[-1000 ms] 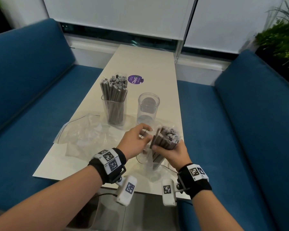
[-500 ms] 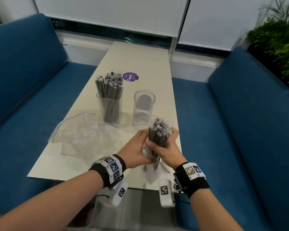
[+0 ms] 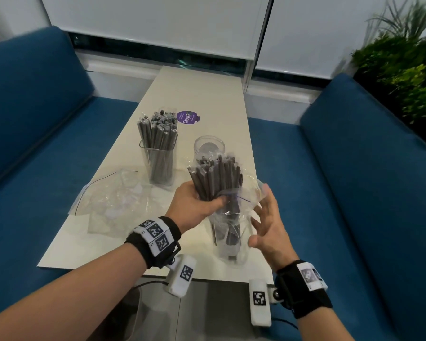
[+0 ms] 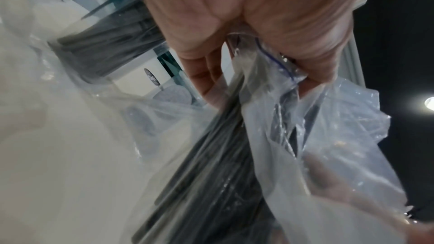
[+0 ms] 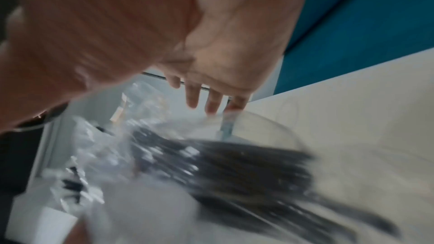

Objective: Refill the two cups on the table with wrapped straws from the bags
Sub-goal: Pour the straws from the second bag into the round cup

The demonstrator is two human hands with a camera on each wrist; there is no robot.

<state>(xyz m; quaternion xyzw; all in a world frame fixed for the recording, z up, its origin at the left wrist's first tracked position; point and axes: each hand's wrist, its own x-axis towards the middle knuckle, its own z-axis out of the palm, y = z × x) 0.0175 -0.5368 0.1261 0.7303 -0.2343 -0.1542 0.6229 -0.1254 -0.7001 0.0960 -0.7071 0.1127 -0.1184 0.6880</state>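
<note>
Left hand: fingers wrapped round the middle of a bundle of wrapped straws, gripping through the mouth of a clear zip bag. The left wrist view shows the bag's blue zip line caught under the thumb. The bundle stands near upright, tops fanned and leaning slightly away from the person; lower ends are still inside the bag, which hangs down to the table.

Right hand: fingers spread and straight, holding nothing, palm toward the bag's right side, just beside or brushing the plastic (contact not clear; right wrist view is blurred).

Outward: empty cup sits directly beyond the bundle, partly hidden behind the straw tops, opening up. Full cup of straws stands to its left. A crumpled empty bag lies flat further left, near the table edge. Purple sticker beyond the cups.

Key relation: the empty cup lies straight ahead of the left hand, and the bundle's long axis already roughly matches the cup's upright axis. Left hand is the nearer and already carries the load. My reading: the bag must come off the lower ends first, probably by the free right hand pulling down, then the bundle goes forward and down into the cup. Risk: loose straws slipping out with the plastic.
</note>
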